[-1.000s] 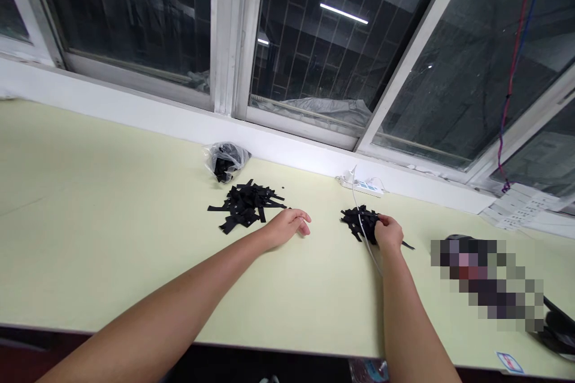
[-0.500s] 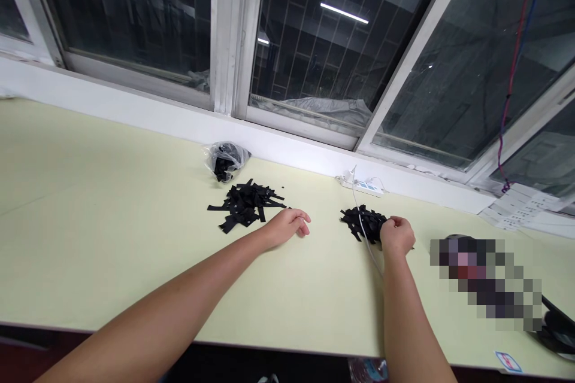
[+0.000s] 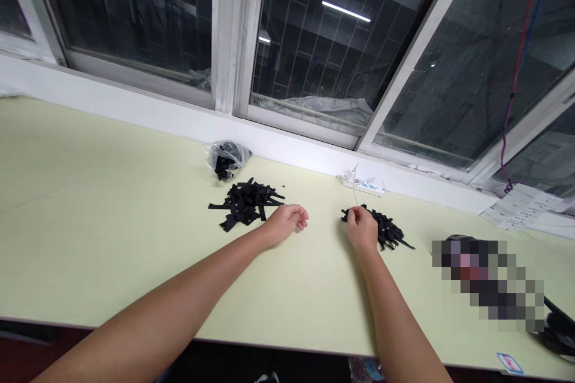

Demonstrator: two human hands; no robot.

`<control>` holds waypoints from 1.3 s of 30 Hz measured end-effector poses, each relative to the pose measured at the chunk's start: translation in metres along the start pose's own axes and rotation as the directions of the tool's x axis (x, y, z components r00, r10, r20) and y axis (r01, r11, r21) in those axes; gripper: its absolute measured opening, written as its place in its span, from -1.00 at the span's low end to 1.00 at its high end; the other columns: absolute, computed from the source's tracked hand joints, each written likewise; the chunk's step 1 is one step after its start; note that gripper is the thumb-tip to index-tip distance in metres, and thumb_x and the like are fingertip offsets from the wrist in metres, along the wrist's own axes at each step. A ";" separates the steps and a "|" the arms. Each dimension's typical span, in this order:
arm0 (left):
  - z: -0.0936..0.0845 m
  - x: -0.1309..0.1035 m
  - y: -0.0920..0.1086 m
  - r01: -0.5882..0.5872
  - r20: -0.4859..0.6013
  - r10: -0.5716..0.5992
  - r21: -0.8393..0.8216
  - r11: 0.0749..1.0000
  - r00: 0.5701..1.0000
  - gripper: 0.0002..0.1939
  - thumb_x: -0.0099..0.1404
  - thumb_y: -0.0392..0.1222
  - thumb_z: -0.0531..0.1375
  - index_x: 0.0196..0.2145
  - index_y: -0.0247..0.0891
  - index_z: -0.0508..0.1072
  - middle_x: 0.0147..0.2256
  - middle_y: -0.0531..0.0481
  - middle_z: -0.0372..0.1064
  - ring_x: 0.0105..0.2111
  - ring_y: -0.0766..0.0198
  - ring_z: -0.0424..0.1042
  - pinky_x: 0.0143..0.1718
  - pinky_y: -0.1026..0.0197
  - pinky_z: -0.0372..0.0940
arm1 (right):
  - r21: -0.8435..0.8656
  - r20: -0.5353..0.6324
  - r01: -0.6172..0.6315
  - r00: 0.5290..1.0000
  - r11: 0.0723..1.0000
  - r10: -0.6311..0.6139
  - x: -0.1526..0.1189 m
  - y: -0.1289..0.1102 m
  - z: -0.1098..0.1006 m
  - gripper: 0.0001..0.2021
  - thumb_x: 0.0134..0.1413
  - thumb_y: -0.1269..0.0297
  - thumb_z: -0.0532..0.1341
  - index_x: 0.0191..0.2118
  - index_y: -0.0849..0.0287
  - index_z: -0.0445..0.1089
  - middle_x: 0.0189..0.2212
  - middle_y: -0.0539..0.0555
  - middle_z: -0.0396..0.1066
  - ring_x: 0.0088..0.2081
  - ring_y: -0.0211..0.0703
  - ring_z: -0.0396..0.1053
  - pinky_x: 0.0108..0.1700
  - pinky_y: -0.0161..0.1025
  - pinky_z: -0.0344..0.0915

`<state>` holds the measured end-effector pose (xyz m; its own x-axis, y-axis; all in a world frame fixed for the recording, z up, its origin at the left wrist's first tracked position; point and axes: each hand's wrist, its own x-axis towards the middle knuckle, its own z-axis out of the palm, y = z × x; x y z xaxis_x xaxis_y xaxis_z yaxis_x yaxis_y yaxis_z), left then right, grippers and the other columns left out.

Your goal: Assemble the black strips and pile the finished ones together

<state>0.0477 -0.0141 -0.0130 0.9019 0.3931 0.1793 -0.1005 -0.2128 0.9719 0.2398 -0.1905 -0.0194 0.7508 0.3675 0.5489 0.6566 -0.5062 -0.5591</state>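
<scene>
On the pale yellow table lie two piles of black strips. Beside the right edge of the left pile rests my left hand, its fingers loosely curled and apart, holding nothing. My right hand is at the left part of the right pile, fingers pinched together; what they hold is too small to make out, with the white cable running down to the fingertips. A clear plastic bag with black pieces inside sits behind the left pile.
A white power strip lies against the wall behind the right pile. Blurred dark items are at the right, near a black object. A small label sticks to the table's front edge. Windows line the back.
My right hand has moved left, from the right end of the right pile to its left part, uncovering the pile's right side. My left hand has hardly moved.
</scene>
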 end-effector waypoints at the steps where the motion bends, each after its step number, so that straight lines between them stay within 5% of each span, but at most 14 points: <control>1: 0.000 0.001 0.000 -0.010 -0.005 0.010 0.015 1.000 1.000 -0.79 0.23 -0.40 -0.02 -0.34 -0.33 0.41 -0.39 -0.07 0.45 -0.39 0.29 0.46 -0.27 0.21 0.33 | -0.001 0.013 0.008 1.000 1.000 -0.008 0.000 0.000 0.001 -0.71 0.12 0.12 0.04 -0.30 0.16 0.44 -0.36 0.13 0.47 -0.32 -0.06 0.35 -0.23 -0.20 0.17; 16: 0.006 -0.019 0.007 -0.119 0.159 0.071 0.318 0.941 0.985 -0.74 0.34 -0.26 -0.06 -0.27 -0.25 0.42 -0.37 0.01 0.47 -0.41 0.31 0.40 -0.32 0.25 0.27 | 0.014 0.083 -0.033 0.996 0.999 0.032 -0.005 -0.003 0.006 -0.70 0.09 0.11 0.06 -0.28 0.16 0.46 -0.38 0.11 0.48 -0.34 -0.07 0.38 -0.23 -0.19 0.21; 20: -0.005 -0.010 0.006 -0.165 0.063 0.152 0.389 0.906 0.986 -0.70 0.37 -0.25 -0.09 -0.22 -0.25 0.43 -0.33 -0.02 0.48 -0.37 0.27 0.41 -0.30 0.22 0.27 | 0.015 0.089 -0.021 0.996 1.000 0.020 -0.005 -0.002 0.006 -0.68 0.09 0.09 0.06 -0.28 0.18 0.46 -0.39 0.14 0.48 -0.36 -0.05 0.37 -0.24 -0.16 0.21; 25: -0.040 0.004 0.014 -0.155 -0.132 0.277 0.572 0.805 0.952 -0.66 0.45 -0.17 -0.11 -0.11 -0.25 0.43 -0.22 -0.09 0.50 -0.20 0.17 0.41 -0.07 0.12 0.25 | 0.014 0.094 -0.019 0.995 1.000 0.018 -0.005 -0.002 0.007 -0.67 0.08 0.08 0.07 -0.28 0.19 0.47 -0.41 0.15 0.47 -0.37 -0.04 0.36 -0.24 -0.15 0.22; 29: -0.068 0.007 0.010 0.039 -0.310 0.395 0.826 0.562 0.865 -0.69 0.37 -0.26 -0.01 -0.07 -0.27 0.47 0.05 -0.26 0.36 0.12 -0.05 0.22 0.19 -0.14 0.03 | 0.026 0.105 -0.028 0.994 0.999 0.025 -0.004 -0.001 0.008 -0.70 0.08 0.09 0.07 -0.28 0.16 0.46 -0.40 0.12 0.48 -0.36 -0.05 0.37 -0.23 -0.16 0.22; 32: -0.079 0.006 -0.005 0.174 -0.360 0.404 0.886 0.429 0.841 -0.74 0.30 -0.28 0.08 -0.15 -0.26 0.53 0.21 -0.27 0.20 0.23 -0.15 0.06 0.25 -0.30 -0.17 | 0.043 0.110 -0.034 0.993 0.998 0.030 -0.005 -0.002 0.008 -0.70 0.08 0.10 0.07 -0.29 0.15 0.46 -0.40 0.11 0.48 -0.36 -0.06 0.38 -0.23 -0.17 0.22; 39: -0.083 0.008 -0.019 0.224 -0.387 0.378 0.885 0.408 0.841 -0.79 0.29 -0.26 0.12 -0.31 -0.18 0.59 0.17 -0.16 0.28 0.21 -0.12 0.11 0.24 -0.38 -0.24 | 0.079 0.116 -0.027 0.993 0.997 0.018 -0.005 -0.006 0.009 -0.71 0.08 0.10 0.08 -0.30 0.15 0.46 -0.40 0.11 0.48 -0.36 -0.06 0.38 -0.24 -0.18 0.22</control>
<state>0.0222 0.0678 -0.0175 0.5578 0.5963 0.5773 0.5327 -0.7906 0.3019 0.2326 -0.1819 -0.0246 0.7657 0.4468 0.4627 0.6396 -0.4528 -0.6212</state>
